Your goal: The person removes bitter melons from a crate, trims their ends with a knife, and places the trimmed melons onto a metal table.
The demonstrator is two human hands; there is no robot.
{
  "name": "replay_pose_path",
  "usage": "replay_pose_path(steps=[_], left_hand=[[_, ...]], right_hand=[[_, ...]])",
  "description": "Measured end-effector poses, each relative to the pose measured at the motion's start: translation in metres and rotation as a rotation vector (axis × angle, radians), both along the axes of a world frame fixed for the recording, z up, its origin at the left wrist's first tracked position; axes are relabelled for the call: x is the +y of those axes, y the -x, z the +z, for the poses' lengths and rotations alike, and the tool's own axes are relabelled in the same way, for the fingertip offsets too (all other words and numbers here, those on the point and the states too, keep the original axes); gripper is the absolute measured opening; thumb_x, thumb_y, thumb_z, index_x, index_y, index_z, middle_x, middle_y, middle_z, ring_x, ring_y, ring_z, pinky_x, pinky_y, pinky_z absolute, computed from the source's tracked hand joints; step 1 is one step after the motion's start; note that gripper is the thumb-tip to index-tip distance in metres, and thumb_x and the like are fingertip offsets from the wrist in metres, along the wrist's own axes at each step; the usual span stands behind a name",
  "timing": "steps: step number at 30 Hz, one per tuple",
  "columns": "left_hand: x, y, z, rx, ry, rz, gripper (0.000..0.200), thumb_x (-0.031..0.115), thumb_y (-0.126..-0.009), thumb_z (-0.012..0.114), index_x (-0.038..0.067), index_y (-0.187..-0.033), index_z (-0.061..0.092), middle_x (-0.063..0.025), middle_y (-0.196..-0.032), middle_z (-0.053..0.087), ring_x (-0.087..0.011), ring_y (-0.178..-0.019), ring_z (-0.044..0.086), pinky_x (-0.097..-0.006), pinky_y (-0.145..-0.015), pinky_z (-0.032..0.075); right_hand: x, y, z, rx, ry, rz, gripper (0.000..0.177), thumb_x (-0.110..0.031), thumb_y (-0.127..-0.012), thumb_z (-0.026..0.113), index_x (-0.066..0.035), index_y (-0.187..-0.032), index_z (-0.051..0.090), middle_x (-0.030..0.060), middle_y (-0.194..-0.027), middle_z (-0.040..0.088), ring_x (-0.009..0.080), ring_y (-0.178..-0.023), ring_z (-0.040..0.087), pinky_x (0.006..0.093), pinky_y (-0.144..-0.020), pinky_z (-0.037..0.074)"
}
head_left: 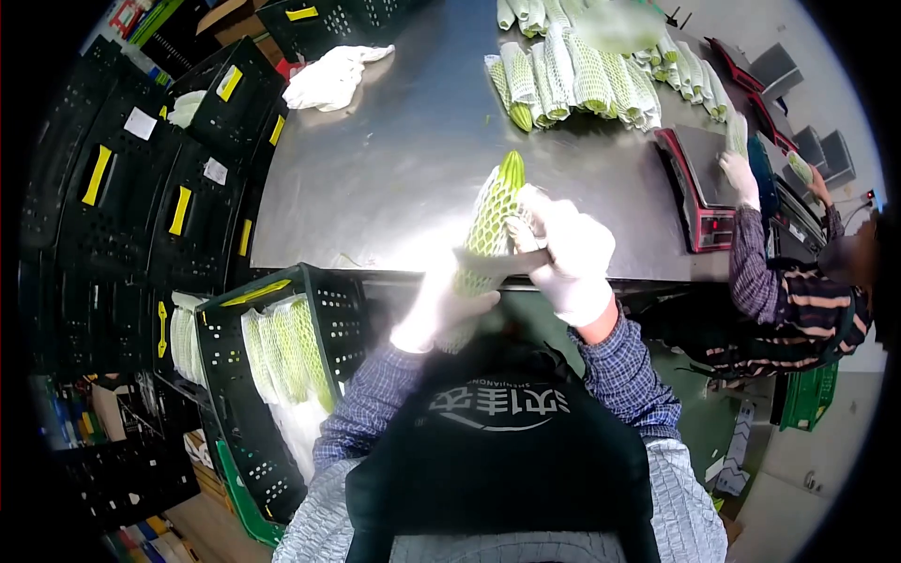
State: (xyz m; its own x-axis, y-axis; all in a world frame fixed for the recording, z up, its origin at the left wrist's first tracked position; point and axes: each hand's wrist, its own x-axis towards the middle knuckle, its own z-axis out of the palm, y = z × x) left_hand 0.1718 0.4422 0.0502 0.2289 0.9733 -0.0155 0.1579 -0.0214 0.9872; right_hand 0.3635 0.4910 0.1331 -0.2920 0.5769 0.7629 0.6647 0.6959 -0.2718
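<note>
Just above the table's near edge is a long green gourd [490,221] with lengthwise ridges, in a white foam net sleeve, its bare tip pointing away from me. My left hand [439,302], in a white glove, is closed around its lower part. A knife [507,264] with a broad grey blade lies across the sleeved gourd. My right hand [574,251], gloved as well, is closed on the knife's handle end, with its fingers right beside the gourd. The handle itself is hidden in the glove.
Sleeved gourds [577,75] lie in rows on the metal table [375,178], with a white cloth [336,79] at far left. A black crate [349,324] holds more gourds. Red scales [699,188] stand at right, beside a co-worker's gloved hand [740,178]. Black crates [113,197] stack at left.
</note>
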Motion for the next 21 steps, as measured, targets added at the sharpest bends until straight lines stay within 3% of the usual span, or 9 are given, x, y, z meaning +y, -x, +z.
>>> replay_pose_path(steps=[1,5,6,8,11,14,18,19,21], left_hand=[[0.007,0.007,-0.059,-0.238,0.238,-0.192,0.057,0.002,-0.074,0.077,-0.004,-0.126,0.052,-0.0161,-0.118,0.063,-0.0218,-0.098,0.065,-0.0339,-0.087,0.056],[-0.007,-0.003,0.052,-0.350,0.222,-0.116,0.031,0.001,-0.094,0.058,-0.003,-0.124,0.056,-0.0163,-0.121,0.064,-0.0209,-0.102,0.066,-0.0333,-0.089,0.056],[-0.008,-0.006,0.058,-0.571,0.262,-0.082,0.034,0.002,-0.095,0.057,-0.003,-0.128,0.055,-0.0153,-0.122,0.064,-0.0210,-0.106,0.065,-0.0342,-0.092,0.055],[-0.008,-0.001,0.025,-0.854,0.238,-0.163,0.046,0.001,-0.094,0.058,-0.002,-0.138,0.047,-0.0126,-0.127,0.061,-0.0206,-0.115,0.061,-0.0351,-0.099,0.050],[-0.004,0.003,0.013,-0.614,0.270,-0.053,0.049,0.002,-0.096,0.056,-0.002,-0.142,0.043,-0.0120,-0.132,0.059,-0.0210,-0.118,0.059,-0.0349,-0.102,0.048],[0.002,0.006,0.011,-0.788,0.471,-0.067,0.050,0.005,-0.098,0.054,-0.001,-0.146,0.040,-0.0122,-0.138,0.055,-0.0216,-0.122,0.056,-0.0353,-0.104,0.046],[0.006,0.000,0.008,-0.969,0.596,0.034,0.049,0.013,-0.101,0.050,-0.001,-0.147,0.038,-0.0145,-0.141,0.052,-0.0234,-0.125,0.054,-0.0368,-0.106,0.045],[0.006,-0.007,0.023,-0.733,0.462,0.099,0.045,0.015,-0.103,0.047,-0.002,-0.144,0.042,-0.0159,-0.142,0.051,-0.0216,-0.128,0.052,-0.0375,-0.107,0.045],[0.010,-0.005,0.019,-0.656,0.276,0.119,0.048,0.026,-0.100,0.055,0.002,-0.141,0.047,-0.0137,-0.129,0.059,-0.0232,-0.115,0.058,-0.0378,-0.100,0.048]], right_hand=[[-0.008,0.002,0.002,-0.047,0.046,0.092,0.038,-0.016,-0.080,0.074,-0.011,-0.117,0.067,0.0059,-0.081,0.066,0.0204,-0.059,0.063,0.0313,-0.055,0.051],[-0.039,0.032,-0.008,-0.334,0.197,0.297,0.014,-0.015,-0.084,0.061,-0.014,-0.098,0.063,0.0009,-0.070,0.056,0.0200,-0.057,0.062,0.0343,-0.045,0.045],[-0.041,0.038,-0.016,-0.356,0.118,0.334,0.015,-0.013,-0.082,0.061,-0.011,-0.097,0.063,0.0021,-0.074,0.058,0.0204,-0.057,0.062,0.0353,-0.045,0.046],[-0.045,0.032,-0.008,-0.430,0.300,0.423,0.030,-0.010,-0.075,0.063,-0.015,-0.103,0.068,0.0029,-0.098,0.067,0.0209,-0.070,0.066,0.0328,-0.061,0.053],[-0.051,0.026,-0.007,-0.414,0.339,0.440,0.031,-0.009,-0.075,0.061,-0.014,-0.105,0.068,0.0038,-0.107,0.068,0.0204,-0.072,0.068,0.0325,-0.063,0.053],[-0.056,0.025,-0.012,-0.366,0.261,0.450,0.034,-0.008,-0.074,0.062,-0.015,-0.106,0.068,0.0023,-0.110,0.068,0.0199,-0.072,0.068,0.0323,-0.063,0.053],[-0.057,0.023,-0.006,-0.348,0.265,0.493,0.034,-0.010,-0.078,0.062,-0.007,-0.111,0.066,0.0086,-0.101,0.067,0.0236,-0.078,0.067,0.0350,-0.058,0.054],[-0.054,0.023,-0.011,-0.309,0.253,0.482,0.034,-0.010,-0.078,0.062,-0.008,-0.111,0.067,0.0080,-0.100,0.067,0.0233,-0.075,0.067,0.0346,-0.057,0.054],[-0.053,0.016,-0.016,-0.323,0.293,0.418,0.032,-0.010,-0.078,0.063,-0.009,-0.110,0.067,0.0068,-0.098,0.067,0.0226,-0.068,0.066,0.0333,-0.055,0.053]])
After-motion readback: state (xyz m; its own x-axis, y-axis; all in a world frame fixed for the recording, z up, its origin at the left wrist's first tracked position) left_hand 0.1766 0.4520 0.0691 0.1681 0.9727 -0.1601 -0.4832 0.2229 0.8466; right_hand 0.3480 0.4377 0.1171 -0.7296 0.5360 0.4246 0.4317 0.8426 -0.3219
